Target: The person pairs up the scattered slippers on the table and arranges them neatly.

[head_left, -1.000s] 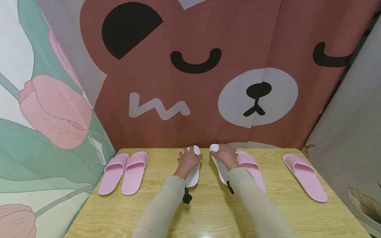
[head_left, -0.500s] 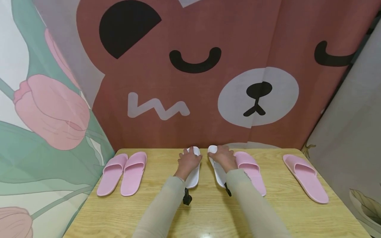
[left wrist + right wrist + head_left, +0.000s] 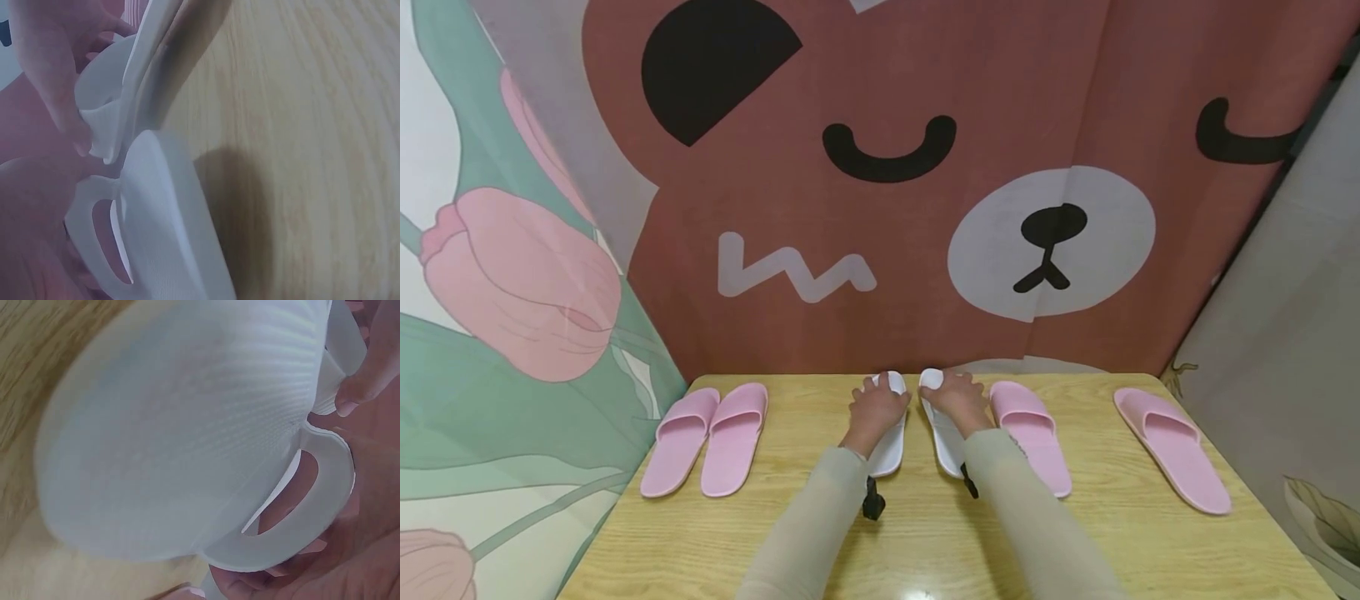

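Two white slippers stand at the back middle of the wooden table in the head view, close together with a narrow gap between them. My left hand (image 3: 876,412) grips the strap end of the left white slipper (image 3: 891,450), its fingers curled over the strap. My right hand (image 3: 958,400) holds the right white slipper (image 3: 943,437) the same way, its thumb near the toe. The left wrist view shows the left slipper's sole edge (image 3: 172,212) tilted over the wood. The right wrist view shows the right slipper's ribbed footbed (image 3: 169,444) and strap (image 3: 312,512). Fingers beneath the straps are partly hidden.
A pair of pink slippers (image 3: 735,442) lies side by side at the left. One pink slipper (image 3: 1036,446) lies just right of my right hand, partly behind the sleeve. Another pink slipper (image 3: 1172,450) lies near the right edge. A bear-print curtain (image 3: 910,333) borders the table's back.
My right hand has moved left with its white slipper, bringing it nearer the left one and uncovering more of the pink slipper beside it. My left hand stays nearly in place.
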The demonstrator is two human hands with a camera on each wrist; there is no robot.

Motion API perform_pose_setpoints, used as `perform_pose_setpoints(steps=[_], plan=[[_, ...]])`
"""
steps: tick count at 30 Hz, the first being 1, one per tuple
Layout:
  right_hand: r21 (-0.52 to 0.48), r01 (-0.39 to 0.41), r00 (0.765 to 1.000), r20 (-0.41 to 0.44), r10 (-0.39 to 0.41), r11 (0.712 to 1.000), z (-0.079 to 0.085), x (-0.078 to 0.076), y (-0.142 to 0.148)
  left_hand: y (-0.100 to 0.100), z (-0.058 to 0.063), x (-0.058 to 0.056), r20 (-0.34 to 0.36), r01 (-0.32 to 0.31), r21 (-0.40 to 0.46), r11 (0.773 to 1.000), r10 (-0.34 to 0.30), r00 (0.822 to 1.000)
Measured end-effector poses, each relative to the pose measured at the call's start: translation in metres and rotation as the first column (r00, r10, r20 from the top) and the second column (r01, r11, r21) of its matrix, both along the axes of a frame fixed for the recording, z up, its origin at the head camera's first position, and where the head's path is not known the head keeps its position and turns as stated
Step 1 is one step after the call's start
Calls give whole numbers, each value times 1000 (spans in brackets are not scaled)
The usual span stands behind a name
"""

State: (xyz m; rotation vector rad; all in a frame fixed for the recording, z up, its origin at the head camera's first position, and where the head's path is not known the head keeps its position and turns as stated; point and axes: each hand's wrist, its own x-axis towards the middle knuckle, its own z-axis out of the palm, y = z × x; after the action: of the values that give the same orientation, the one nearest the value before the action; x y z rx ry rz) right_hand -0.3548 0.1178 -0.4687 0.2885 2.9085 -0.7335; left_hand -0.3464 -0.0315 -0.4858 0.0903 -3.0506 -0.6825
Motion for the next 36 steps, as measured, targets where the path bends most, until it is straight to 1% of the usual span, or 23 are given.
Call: perform_pose_setpoints(steps=[5,8,12,17,21,24,26,30,33,36], plan=[[-29,2,1000,-20,-3,1000,-8,3,-3,-4,-8,4,0,12,-30,999,-12,1000],[-36,12,999,-37,-14,999,-11,4,-4,-5,-12,4,-3,18,-53,998,-18,1000],[-48,19,999,-43,-21,999,-11,3,-5,-5,-11,3,10,24,-73,997,-23,1000],[-22,13,999,-52,-14,1000,-10,3,-7,-4,-7,0,41,34,-105,994,-30,999],[29,-25,999,-41,26,999,-9,2,-7,-5,-4,-1,75,45,-132,990,-36,997],[62,-75,997,3,75,995,-8,1,-6,-6,-1,-1,114,72,-135,988,-57,992],[71,-111,993,32,109,991,-8,0,-4,-7,0,-1,137,90,-118,989,-74,988],[54,-170,984,62,166,984,-7,-3,0,-11,2,-3,167,103,-88,991,-88,982],[35,-180,981,78,177,983,-8,-4,3,-13,3,-5,185,114,-93,989,-95,978],[36,-178,982,68,175,983,-12,-3,5,-13,1,-6,191,125,-99,987,-104,976]])
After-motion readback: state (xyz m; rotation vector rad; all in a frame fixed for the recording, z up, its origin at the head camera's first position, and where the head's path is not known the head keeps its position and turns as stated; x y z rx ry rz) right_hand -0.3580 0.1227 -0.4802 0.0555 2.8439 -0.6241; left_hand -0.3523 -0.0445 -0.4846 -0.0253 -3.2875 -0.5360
